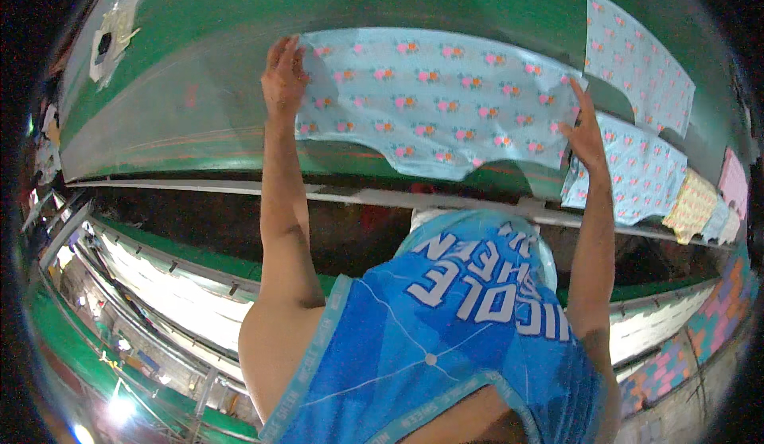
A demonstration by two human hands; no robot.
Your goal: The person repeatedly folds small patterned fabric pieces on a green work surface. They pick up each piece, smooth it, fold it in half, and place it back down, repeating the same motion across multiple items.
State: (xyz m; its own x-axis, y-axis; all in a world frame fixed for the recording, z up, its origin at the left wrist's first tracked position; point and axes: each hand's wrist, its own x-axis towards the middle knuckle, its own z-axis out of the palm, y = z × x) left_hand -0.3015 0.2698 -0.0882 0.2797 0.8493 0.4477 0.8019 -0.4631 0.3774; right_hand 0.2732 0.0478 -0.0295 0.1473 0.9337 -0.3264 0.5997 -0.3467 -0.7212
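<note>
A light blue cut fabric piece (430, 94) with pink and orange flower prints stretches across the green table in front of me. Its upper edge is long and nearly straight, while the lower edge is cut in curves. At the upper left corner, my left hand (284, 79) has its fingers closed on the fabric. My right hand (586, 130) grips the right edge, thumb and fingers at the border. Shadows beneath the lower edge suggest the cloth is partly lifted off the surface.
The green table (191, 118) has a pale front rail (358, 195). At the right lie another flowered blue piece (637, 62), a blue flowered stack (629, 169), yellow fabric (692, 205) and pink fabric (734, 181). A whitish worn patch (115, 34) marks the far left.
</note>
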